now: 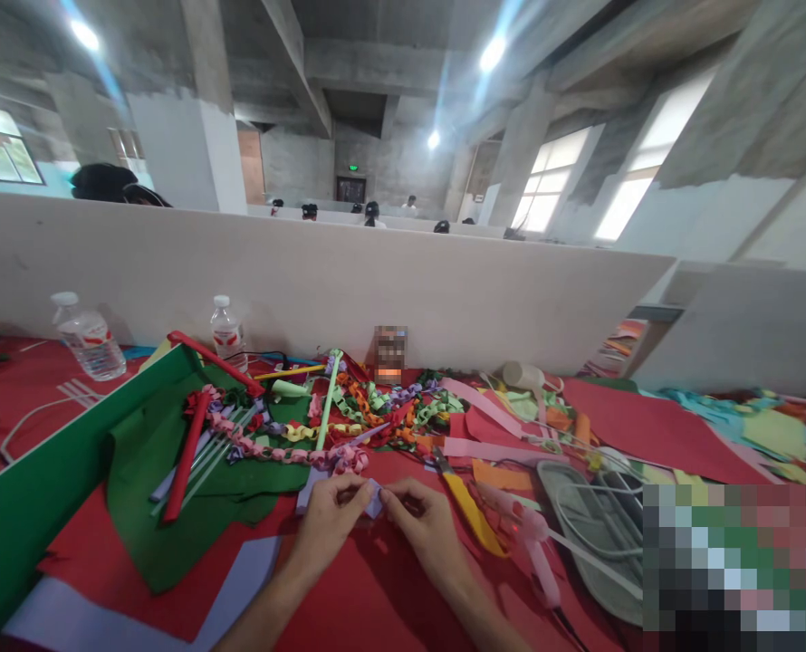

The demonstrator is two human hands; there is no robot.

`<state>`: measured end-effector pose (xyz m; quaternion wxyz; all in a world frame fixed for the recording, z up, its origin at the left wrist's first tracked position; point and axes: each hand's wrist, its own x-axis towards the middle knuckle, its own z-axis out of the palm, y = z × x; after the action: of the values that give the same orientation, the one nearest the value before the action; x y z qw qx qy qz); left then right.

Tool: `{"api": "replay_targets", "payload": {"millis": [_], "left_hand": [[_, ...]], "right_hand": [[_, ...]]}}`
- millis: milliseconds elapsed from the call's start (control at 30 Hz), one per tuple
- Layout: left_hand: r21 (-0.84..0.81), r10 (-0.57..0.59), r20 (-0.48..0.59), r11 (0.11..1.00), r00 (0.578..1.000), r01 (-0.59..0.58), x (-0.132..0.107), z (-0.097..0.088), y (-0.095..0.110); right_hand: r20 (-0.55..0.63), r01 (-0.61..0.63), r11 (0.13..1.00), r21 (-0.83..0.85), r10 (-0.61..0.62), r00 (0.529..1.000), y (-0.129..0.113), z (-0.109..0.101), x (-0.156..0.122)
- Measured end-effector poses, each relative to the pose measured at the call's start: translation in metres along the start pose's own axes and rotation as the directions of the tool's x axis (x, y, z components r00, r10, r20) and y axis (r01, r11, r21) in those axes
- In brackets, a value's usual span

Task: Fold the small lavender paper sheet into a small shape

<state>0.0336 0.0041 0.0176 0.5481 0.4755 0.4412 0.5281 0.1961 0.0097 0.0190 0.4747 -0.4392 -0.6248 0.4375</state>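
Observation:
Both hands meet over the red table in the lower middle of the head view. My left hand (339, 512) pinches a small piece of purple paper (374, 498) between thumb and fingers. From the other side, my right hand (420, 516) grips the same piece, its thumb and forefinger pressed together. Just beyond the fingers lies a chain of pink paper links (273, 450) with a pink paper flower (350, 459). To the right of my right hand rest a yellow-handled utility knife (471, 507) and a pink glue gun (535, 543) showing a small red light.
A green board (56, 480) stands at the left, near dark green paper (165, 489) and rolled red paper sticks (189, 453). Two water bottles (94, 340) are by the white partition (308, 281). A grey tray (580, 521) and a pale hair dryer (529, 376) lie rightward.

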Motion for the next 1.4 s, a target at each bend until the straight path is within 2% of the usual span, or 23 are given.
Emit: {"api": "replay_targets", "payload": {"millis": [100,367,733,833,933,1033,1200,1300,1400], "left_hand": [[0.063,0.025,0.005,0.998,1.0,-0.025,0.002,-0.001,-0.002],[0.042,0.005,0.057,0.999,0.998,-0.007,0.003,-0.004,-0.005],[0.103,0.073,0.083,0.991,0.994,-0.082,0.005,-0.008,-0.008],[0.043,0.041,0.075,0.998,0.996,-0.045,0.006,-0.008,-0.008],[-0.028,-0.045,0.063,0.999,0.997,0.047,0.005,-0.007,-0.007],[-0.02,-0.064,0.052,0.998,0.997,0.065,0.003,-0.006,-0.006],[0.188,0.033,0.088,0.981,0.996,-0.049,-0.001,-0.004,0.0],[0.349,0.163,0.081,0.92,0.983,-0.181,-0.002,-0.004,0.002],[0.403,0.24,0.084,0.879,0.967,-0.254,-0.002,-0.005,0.002]], "right_hand": [[0.016,0.001,1.0,-0.015,-0.001,1.0,-0.001,-0.002,0.001],[0.057,-0.054,0.998,0.022,0.053,0.997,0.006,-0.003,0.003],[0.014,-0.118,0.991,0.067,0.117,0.993,0.008,0.0,0.003],[-0.009,-0.094,0.993,0.074,0.095,0.995,0.01,0.0,0.003],[-0.035,-0.05,0.996,0.075,0.053,0.998,0.009,-0.001,0.003],[-0.021,0.007,0.998,0.056,-0.006,1.0,0.004,-0.002,0.002],[0.019,0.049,0.998,0.038,-0.05,0.999,0.0,-0.003,0.002],[-0.004,0.046,0.999,0.016,-0.046,0.999,0.004,-0.005,0.004],[-0.01,0.018,1.0,0.012,-0.018,1.0,0.009,-0.005,0.006]]}}
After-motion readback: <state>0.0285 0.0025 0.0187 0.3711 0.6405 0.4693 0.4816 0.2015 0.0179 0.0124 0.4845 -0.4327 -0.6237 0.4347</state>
